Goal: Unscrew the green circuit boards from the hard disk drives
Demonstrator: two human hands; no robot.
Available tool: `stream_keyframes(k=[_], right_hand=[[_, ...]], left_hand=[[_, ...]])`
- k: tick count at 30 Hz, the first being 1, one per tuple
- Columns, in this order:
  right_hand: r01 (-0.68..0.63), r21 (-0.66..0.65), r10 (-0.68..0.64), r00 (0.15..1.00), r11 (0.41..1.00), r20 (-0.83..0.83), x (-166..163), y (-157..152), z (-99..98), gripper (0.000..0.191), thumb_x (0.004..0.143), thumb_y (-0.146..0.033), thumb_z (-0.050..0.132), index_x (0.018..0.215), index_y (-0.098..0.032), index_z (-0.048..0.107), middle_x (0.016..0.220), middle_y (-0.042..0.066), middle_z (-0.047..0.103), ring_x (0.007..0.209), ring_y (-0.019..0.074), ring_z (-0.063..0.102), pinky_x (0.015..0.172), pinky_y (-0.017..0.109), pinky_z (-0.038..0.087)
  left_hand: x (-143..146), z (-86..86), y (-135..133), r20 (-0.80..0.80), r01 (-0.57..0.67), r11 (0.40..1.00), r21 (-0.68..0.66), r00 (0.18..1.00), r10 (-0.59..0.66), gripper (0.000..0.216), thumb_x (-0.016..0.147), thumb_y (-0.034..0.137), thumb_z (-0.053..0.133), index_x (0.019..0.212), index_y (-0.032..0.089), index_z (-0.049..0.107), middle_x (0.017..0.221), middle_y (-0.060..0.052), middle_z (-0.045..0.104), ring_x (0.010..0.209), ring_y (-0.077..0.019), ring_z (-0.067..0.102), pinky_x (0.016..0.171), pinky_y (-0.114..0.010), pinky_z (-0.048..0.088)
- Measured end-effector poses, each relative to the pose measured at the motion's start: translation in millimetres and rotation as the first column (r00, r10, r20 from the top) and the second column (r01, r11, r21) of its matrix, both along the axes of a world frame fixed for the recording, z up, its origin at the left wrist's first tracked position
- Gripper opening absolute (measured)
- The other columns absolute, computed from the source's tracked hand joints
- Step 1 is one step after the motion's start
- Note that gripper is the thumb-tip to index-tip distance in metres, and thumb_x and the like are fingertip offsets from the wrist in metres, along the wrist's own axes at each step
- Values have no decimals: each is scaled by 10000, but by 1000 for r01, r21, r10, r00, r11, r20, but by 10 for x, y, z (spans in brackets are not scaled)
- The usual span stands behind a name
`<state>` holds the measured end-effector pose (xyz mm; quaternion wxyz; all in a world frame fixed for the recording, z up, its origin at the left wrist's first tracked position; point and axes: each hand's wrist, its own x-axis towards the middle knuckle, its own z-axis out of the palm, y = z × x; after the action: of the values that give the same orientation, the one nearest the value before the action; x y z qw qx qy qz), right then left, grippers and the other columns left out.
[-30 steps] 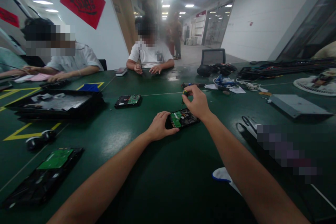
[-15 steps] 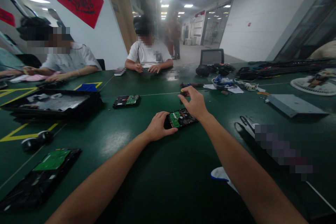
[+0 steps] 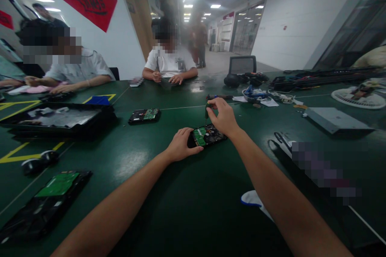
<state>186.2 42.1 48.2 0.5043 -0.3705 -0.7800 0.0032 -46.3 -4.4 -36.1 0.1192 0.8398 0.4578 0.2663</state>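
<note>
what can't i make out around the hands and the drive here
All in the head view:
- Tip of the screwdriver: too small to tell whether it touches the hard drive.
- Hard drive's far right corner: hidden by the right hand.
- White blue-edged cloth: partly covered by the right forearm.
- Dark bundle: cut off by the right edge.

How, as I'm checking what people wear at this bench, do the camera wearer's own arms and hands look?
The left forearm and right forearm are bare, with no sleeves in view. The left hand and right hand wear no gloves. No watch or bracelet shows, nor any cables or markings; finer details are too small to tell.
</note>
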Motion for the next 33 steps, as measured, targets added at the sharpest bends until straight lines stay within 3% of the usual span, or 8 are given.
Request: stream_keyframes(k=[15,21,27,33], right_hand=[[2,-32,-4,998,999,-60,18,10,8,152,911,-275,643,1046,-236,583,1035,87,671,934,259,659,866,445,569],[-18,-23,18,1000,1000,-1,2,-10,45,118,956,-293,593,1060,-239,607,1049,90,668,953,259,651,884,457,559],[-17,-40,14,996,999,-83,2,-2,21,129,943,-334,636,1013,-245,574,1015,80,681,937,255,669,857,442,577],[16,18,-16,1000,1000,-5,2,4,8,131,930,-233,595,1059,-223,610,1091,103,671,981,262,655,904,448,557]], left_hand=[[4,-3,2,2,7,1000,7,1000,-7,853,762,735,718,1394,193,528,1400,-162,582,1333,-369,525,1146,-539,426],[6,2,2,-13,4,1000,3,1000,-4,873,762,752,706,1397,182,522,1394,-169,582,1325,-365,526,1133,-533,438],[8,7,-3,-16,5,1000,2,1000,-5,868,769,750,703,1403,186,516,1397,-166,581,1330,-363,524,1137,-533,433],[4,9,-4,-10,1,1000,2,1000,-1,880,759,754,708,1395,174,524,1388,-169,586,1327,-361,528,1139,-518,436]])
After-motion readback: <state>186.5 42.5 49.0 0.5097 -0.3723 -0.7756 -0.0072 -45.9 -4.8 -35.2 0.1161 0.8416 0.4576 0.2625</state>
